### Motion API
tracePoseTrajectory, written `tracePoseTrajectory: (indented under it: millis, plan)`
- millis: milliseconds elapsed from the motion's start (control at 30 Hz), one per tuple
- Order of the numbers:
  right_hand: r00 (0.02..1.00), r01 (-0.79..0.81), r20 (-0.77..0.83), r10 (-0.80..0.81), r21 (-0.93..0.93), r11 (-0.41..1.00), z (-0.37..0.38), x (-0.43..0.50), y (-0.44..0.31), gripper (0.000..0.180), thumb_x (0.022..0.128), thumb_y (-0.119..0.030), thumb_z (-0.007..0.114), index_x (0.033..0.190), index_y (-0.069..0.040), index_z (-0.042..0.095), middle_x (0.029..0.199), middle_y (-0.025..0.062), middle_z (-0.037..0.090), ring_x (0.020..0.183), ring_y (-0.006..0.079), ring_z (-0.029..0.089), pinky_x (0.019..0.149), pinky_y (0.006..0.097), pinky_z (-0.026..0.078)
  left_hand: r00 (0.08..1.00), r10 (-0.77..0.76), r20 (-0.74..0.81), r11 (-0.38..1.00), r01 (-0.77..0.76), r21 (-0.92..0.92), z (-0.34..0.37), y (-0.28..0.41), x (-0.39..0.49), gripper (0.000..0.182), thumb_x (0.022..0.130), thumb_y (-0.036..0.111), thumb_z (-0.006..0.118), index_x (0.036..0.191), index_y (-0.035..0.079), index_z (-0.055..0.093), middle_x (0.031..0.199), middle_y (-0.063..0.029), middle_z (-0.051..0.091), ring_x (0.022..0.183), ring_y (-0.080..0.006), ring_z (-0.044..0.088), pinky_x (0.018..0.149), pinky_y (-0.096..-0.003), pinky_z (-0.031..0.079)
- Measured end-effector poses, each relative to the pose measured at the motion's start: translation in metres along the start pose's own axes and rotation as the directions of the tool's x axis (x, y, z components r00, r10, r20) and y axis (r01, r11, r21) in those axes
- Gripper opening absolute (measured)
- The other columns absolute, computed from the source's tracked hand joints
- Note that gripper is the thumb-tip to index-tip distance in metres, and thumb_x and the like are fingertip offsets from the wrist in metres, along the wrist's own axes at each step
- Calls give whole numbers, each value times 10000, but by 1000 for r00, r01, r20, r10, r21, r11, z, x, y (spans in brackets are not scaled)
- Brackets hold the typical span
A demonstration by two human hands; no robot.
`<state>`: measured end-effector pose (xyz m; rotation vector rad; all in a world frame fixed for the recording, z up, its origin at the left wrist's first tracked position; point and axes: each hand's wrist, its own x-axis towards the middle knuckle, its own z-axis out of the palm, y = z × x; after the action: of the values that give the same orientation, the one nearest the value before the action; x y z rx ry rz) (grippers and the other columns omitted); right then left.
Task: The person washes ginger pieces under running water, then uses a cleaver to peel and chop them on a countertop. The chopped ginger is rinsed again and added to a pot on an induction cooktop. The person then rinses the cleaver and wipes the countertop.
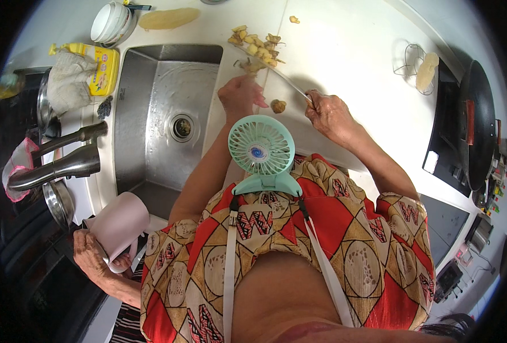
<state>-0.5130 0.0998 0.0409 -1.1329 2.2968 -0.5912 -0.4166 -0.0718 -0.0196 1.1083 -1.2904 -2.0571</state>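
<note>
My right hand [329, 112] grips a knife [285, 77] by its handle, the thin blade slanting up and left across the pale countertop. The blade's far part reaches a heap of yellowish slices and brown peelings [262, 49]. My left hand [241, 95] is blurred at the right rim of the sink, just below the heap. Whether its fingers hold anything cannot be made out. On the counter between my two hands lies a small brown knobby piece, perhaps ginger [278, 106]. A mint-green portable fan [261, 145] hangs at my chest and covers part of the view.
Left of my arm is a steel sink [129, 107] with a dark faucet [73, 141]. Another person's hand [91, 257] holds a pink pitcher [120, 221]. Stacked bowls [110, 21], a yellow container [105, 70] and a loofah [169, 18] stand behind. A wok [478, 124] is at right.
</note>
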Motion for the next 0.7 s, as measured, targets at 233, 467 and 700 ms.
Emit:
tracePoseTrajectory:
  millis: [233,467,700]
  plan:
    - [996,77,60,-69,-147,986,-8,-14,-4,296,822,-82,535,1080,64,519,643,215,591,596,350,616,570,417,503,993,-114,17,992,115,-45,-13,-6,15,136,764,43,551,746,-90,571,586,-113,554,397,-154,492,363,-327,506]
    - [971,238,103,-217,-286,928,-11,-20,-5,349,831,-97,544,1116,97,489,731,200,635,646,327,639,602,402,536,998,-69,12,986,70,-150,-11,-8,13,138,785,70,566,827,-60,583,677,-123,592,415,-162,509,355,-326,509]
    - [975,215,98,-197,-243,946,-10,-11,-10,208,835,-85,505,979,65,523,635,197,594,596,335,612,532,427,495,973,200,115,976,-208,65,-28,-44,30,171,808,111,581,904,-29,562,751,-111,608,428,-168,535,322,-295,484]
